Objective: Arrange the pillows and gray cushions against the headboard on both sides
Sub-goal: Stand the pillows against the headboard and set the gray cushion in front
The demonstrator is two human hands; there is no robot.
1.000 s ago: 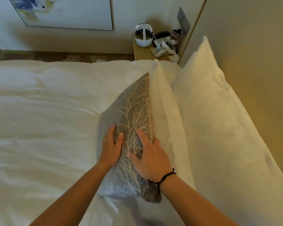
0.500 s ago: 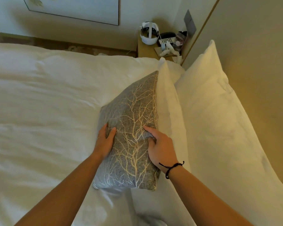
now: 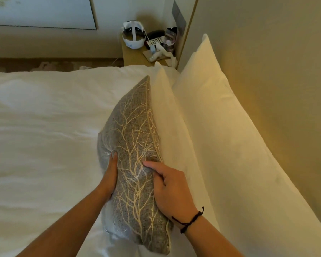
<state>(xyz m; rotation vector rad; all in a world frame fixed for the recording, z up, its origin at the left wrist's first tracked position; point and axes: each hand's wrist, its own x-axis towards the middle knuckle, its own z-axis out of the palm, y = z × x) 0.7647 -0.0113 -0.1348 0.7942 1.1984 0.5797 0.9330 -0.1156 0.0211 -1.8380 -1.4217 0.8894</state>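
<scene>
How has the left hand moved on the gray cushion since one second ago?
Yes. The left hand has slid off the gray cushion's front face to its left side, away from the white pillow.

Gray cushion (image 3: 135,164) with pale branch pattern, standing on edge on the white bed (image 3: 44,136), leaning against a white pillow (image 3: 174,138). Behind that, a second, larger white pillow (image 3: 220,136) propped against the beige headboard (image 3: 276,71). Left hand (image 3: 110,175) pressed flat against the cushion's left face, mostly hidden behind it. Right hand (image 3: 171,190) on the cushion's right edge, fingers (image 3: 152,164) curled into the fabric; dark cord bracelet (image 3: 189,219) on that wrist. Beyond the bed, a small wooden nightstand (image 3: 132,56) carrying a white headset (image 3: 133,37), a remote (image 3: 155,41) and small clutter. Framed picture (image 3: 43,13) on the far wall
</scene>
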